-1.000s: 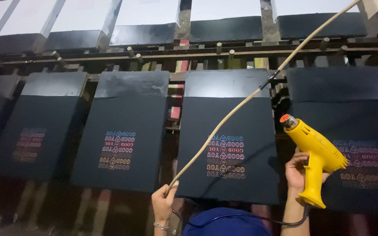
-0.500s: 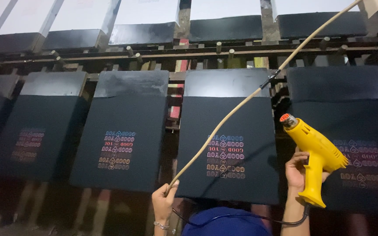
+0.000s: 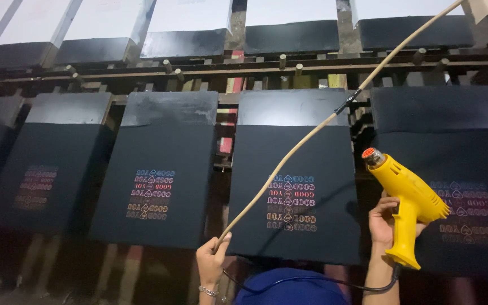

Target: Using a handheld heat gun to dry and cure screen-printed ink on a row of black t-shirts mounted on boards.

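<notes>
My right hand (image 3: 382,223) grips the handle of a yellow heat gun (image 3: 410,197). Its nozzle (image 3: 370,154) glows orange and points up and left, between two black cloth-covered boards. The nearer board (image 3: 297,181) carries a block of multicolour print (image 3: 291,202). My left hand (image 3: 212,263) is closed on the lower end of a long tan cord (image 3: 306,141), which rises diagonally to the upper right corner. A black cable (image 3: 323,288) runs left from the gun's handle along the bottom.
Several black boards with printed blocks stand side by side: one on the left (image 3: 159,181), one at far left (image 3: 43,169), one at right (image 3: 453,181). A wooden rack with pegs (image 3: 289,65) crosses above them. A blue rounded thing (image 3: 292,288) sits at the bottom edge.
</notes>
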